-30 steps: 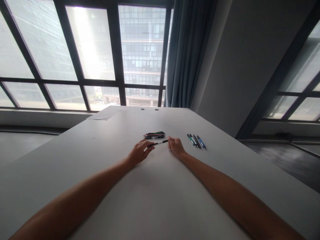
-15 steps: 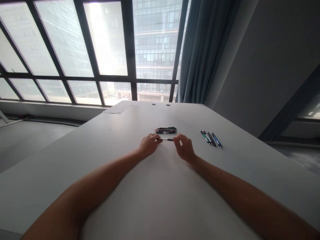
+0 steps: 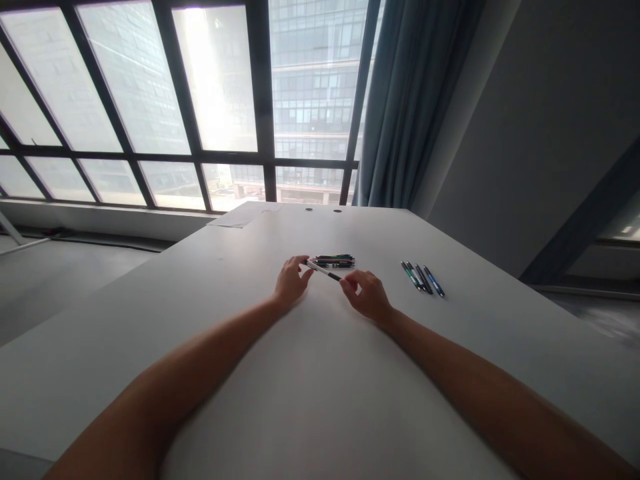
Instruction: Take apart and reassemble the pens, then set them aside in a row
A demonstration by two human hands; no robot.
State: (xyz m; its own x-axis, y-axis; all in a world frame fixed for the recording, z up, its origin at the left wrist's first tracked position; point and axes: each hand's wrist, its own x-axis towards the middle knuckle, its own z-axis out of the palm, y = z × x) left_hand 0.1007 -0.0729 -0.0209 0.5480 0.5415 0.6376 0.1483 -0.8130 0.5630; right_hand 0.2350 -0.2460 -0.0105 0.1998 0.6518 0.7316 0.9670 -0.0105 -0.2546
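A black-and-white pen (image 3: 324,271) is held just above the white table (image 3: 310,387), tilted down to the right. My left hand (image 3: 291,281) pinches its far left end with closed fingers. My right hand (image 3: 367,294) pinches its near right end, fingers curled. Right behind the held pen lies a small pile of pens (image 3: 334,261) with red, green and black barrels. The fingertips partly hide the pen's ends.
Several pens (image 3: 423,277) lie side by side on the table to the right of my right hand. A sheet of paper (image 3: 239,217) rests at the table's far left edge. Large windows and a blue curtain (image 3: 405,107) stand behind the table.
The pen has turned from level to tilted: its left end rose toward the pile while my right hand drew its other end slightly nearer. The camera view barely shifted since half a second ago.
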